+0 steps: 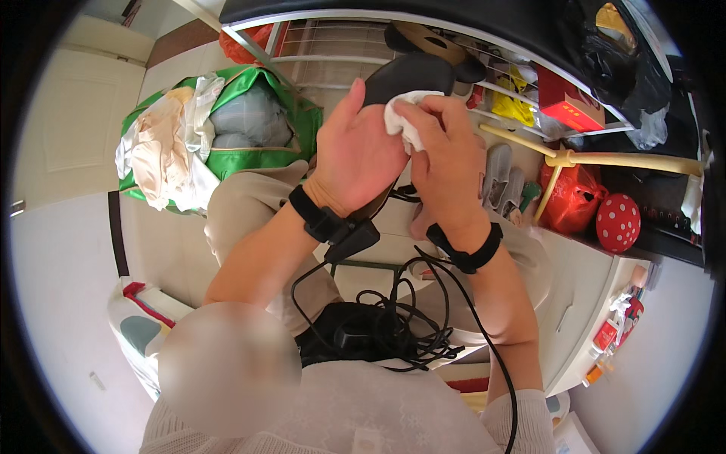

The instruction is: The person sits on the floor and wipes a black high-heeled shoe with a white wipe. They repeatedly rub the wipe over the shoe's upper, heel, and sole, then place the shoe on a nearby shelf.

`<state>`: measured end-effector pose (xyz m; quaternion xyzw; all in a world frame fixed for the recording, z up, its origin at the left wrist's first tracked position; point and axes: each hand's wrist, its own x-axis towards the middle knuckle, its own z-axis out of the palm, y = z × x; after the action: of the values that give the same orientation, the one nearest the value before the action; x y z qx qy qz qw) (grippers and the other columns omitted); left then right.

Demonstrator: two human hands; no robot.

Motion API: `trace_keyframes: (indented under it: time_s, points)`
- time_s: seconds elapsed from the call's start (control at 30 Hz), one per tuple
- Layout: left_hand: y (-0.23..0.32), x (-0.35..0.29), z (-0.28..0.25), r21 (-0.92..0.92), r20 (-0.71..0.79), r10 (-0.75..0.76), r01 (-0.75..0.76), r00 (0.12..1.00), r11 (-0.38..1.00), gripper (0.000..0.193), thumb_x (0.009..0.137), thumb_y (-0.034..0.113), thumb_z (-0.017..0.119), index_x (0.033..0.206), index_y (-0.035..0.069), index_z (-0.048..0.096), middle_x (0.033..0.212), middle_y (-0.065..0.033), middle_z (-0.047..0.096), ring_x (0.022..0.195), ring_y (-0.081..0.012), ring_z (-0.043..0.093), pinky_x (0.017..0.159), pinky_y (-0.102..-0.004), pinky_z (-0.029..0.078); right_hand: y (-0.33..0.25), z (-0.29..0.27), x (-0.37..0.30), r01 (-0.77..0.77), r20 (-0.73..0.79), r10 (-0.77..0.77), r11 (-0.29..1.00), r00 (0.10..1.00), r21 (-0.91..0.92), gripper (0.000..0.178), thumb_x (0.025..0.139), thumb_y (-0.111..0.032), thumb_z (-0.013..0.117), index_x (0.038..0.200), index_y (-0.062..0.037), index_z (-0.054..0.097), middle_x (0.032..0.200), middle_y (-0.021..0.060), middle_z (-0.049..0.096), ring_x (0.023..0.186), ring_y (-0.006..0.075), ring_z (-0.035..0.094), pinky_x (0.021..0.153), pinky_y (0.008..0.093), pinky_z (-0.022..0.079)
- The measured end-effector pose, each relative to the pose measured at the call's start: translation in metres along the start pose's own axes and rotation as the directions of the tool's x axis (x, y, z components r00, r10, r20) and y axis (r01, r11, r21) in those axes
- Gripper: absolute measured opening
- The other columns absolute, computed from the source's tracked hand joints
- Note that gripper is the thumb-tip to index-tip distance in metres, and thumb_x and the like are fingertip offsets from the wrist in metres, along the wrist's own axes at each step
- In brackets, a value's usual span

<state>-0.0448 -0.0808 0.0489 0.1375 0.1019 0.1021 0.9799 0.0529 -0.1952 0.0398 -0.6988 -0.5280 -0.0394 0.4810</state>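
In front of me a smooth black shoe (408, 76) is held up, its rounded end pointing away. My left hand (361, 163) supports it, palm showing and thumb stretched up along its side; the other fingers are hidden at the shoe. A crumpled white tissue (412, 117) is pinched in my right hand (446, 151) and pressed against the shoe near its middle. Both wrists wear black straps. Across my lap lies a black pouch (340, 333) with a tangle of black cable (401, 318).
To the left sits a green bag (302, 125) stuffed with clothes (162, 147). Ahead stands a white wire rack (325, 38) holding another pair of shoes and a red box (563, 102). Grey shoes (499, 174), a wooden pole (628, 160) and a red bag (571, 204) are on the right.
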Motion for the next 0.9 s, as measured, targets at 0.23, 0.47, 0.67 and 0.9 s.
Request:
trace_keyframes:
  time_s: [0.23,0.47,0.67,0.9]
  points:
    - [0.008,0.01,-0.044,-0.222,0.373,0.08,0.005,0.924,0.975,0.079,0.105,0.066,0.043,0.134,-0.006,0.057,0.14,-0.0147,0.061,0.133,-0.0279,0.055,0.114,-0.0424,0.039,0.012,0.0,-0.01,-0.149,-0.029,0.15,0.988,0.988,0.028,0.039,0.078,0.009,0.069,0.112,-0.01,0.069,0.109,0.0114,0.062,0.093,0.0343,0.067,0.078,0.0407,0.056]
    - [-0.007,-0.006,-0.002,-0.035,-0.062,-0.046,0.044,0.997,0.998,0.07,0.106,0.065,0.043,0.137,0.004,0.059,0.135,-0.0096,0.064,0.132,-0.0262,0.056,0.112,-0.0403,0.042,-0.003,0.006,0.002,0.016,-0.043,-0.013,0.998,0.999,0.057,0.031,0.079,0.004,0.068,0.106,-0.0104,0.068,0.101,0.0095,0.062,0.09,0.032,0.067,0.072,0.0392,0.056]
    - [-0.002,0.01,-0.05,-0.196,0.441,0.022,0.073,0.897,0.978,0.076,0.103,0.067,0.05,0.134,-0.002,0.056,0.138,-0.0115,0.057,0.137,-0.0253,0.046,0.119,-0.037,0.033,0.014,-0.002,0.013,-0.005,-0.153,-0.013,0.993,0.988,-0.121,0.036,0.076,0.005,0.066,0.109,-0.0109,0.068,0.099,0.0105,0.061,0.091,0.034,0.066,0.079,0.041,0.056]
    - [-0.005,-0.006,0.022,-0.174,-0.1,0.01,-0.027,0.995,0.984,0.067,0.101,0.067,0.053,0.078,0.004,0.047,0.09,-0.0047,0.038,0.092,-0.022,0.037,0.095,-0.0343,0.037,0.057,-0.032,0.018,-0.435,-0.219,0.583,0.763,0.782,0.478,0.024,0.095,-0.002,0.064,0.117,-0.0061,0.072,0.113,0.0112,0.061,0.104,0.0282,0.062,0.09,0.036,0.051]
